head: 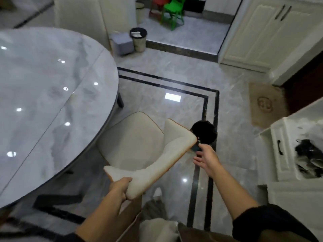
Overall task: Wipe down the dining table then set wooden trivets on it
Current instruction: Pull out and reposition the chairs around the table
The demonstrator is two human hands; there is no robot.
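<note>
The round grey marble dining table (43,95) fills the left of the view, its glossy top bare. A cream padded chair (132,137) stands at its near right edge. My left hand (120,188) grips the near end of the chair's backrest (157,165). My right hand (205,157) reaches to the far end of the backrest, with its lower fingers spread. Its thumb and forefinger meet a small dark blue thing (197,147); whether they pinch it is unclear. No trivets are in view.
A black round object (203,132) sits on the floor behind the chair. A white cabinet (279,154) with dark items on top stands at right. Further back are a waste bin (139,39), a grey box (122,44) and green and red plastic chairs (172,13).
</note>
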